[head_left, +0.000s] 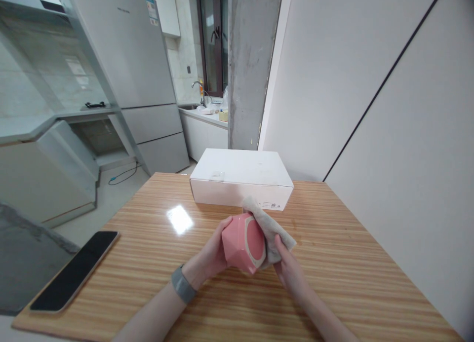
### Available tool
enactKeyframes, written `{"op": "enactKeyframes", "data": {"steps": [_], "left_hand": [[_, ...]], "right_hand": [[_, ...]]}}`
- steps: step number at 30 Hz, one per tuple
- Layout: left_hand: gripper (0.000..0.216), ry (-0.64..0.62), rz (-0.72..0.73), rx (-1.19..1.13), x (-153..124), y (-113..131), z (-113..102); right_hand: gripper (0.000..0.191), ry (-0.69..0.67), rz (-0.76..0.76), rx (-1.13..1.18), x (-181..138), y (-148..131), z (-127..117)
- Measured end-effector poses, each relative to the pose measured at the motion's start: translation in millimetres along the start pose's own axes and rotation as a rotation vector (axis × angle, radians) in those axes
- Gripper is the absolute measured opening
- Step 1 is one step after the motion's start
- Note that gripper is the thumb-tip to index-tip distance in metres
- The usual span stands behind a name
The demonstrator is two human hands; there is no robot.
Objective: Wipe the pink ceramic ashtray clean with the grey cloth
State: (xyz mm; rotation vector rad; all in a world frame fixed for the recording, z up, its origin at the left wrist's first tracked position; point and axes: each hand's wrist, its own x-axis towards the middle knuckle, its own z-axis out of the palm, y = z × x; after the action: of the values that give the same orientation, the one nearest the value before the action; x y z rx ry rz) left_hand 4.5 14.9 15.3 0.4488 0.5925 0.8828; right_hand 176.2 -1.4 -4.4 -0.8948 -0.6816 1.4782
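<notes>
Tilted on its side above the table is a pink faceted ceramic pot (234, 242), its round base with a pale unglazed ring turned toward the right. My left hand (212, 255) is closed around the left side of the pot, and a grey band sits on that wrist. A light grey cloth (272, 229) is pinched in my right hand (288, 269), thumb on top. The cloth lies against the right side of the pot, behind its base. The pot's opening faces away and is hidden, as are most of my left fingers.
A white box (242, 167) stands at the far side of the wooden table (351, 278). A black tablet-like slab (76, 270) lies along the left edge. Beyond are a fridge (122, 56) and a sink counter; a white wall (370, 85) borders the right.
</notes>
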Motion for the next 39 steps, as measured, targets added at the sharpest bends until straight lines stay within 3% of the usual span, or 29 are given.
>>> {"op": "enactKeyframes", "data": {"steps": [7,11,14,18,24,31,36,39], "left_hand": [[0.057,-0.050,0.034,0.035,-1.7,-4.7,-1.1],[0.060,-0.219,0.056,0.101,-3.7,-4.9,-4.6],[0.074,-0.296,0.095,0.190,-5.7,-5.3,-4.9],[0.074,-0.278,0.122,0.236,-4.3,-6.1,-6.8],[0.071,-0.301,0.044,0.214,-0.1,-7.3,-16.9],[0.070,-0.150,0.002,0.015,4.6,-6.9,-13.2],[0.068,-0.130,-0.090,0.010,5.6,-7.4,-13.8],[0.062,-0.106,-0.061,0.041,7.4,-12.7,-20.5]], "right_hand": [[0.054,0.004,0.016,0.021,2.1,-5.3,5.9],[0.055,0.021,0.026,0.026,4.2,-7.1,4.6],[0.054,0.004,0.014,0.035,3.9,-8.4,4.1],[0.055,-0.019,0.029,0.039,0.8,-10.2,4.8],[0.057,-0.012,0.029,0.043,-1.2,-9.6,4.8],[0.049,0.042,0.035,0.096,-3.5,-8.1,4.7],[0.052,0.046,0.026,0.103,-5.2,-11.6,5.9],[0.054,0.080,0.033,0.092,-4.5,-13.0,6.0]]}}
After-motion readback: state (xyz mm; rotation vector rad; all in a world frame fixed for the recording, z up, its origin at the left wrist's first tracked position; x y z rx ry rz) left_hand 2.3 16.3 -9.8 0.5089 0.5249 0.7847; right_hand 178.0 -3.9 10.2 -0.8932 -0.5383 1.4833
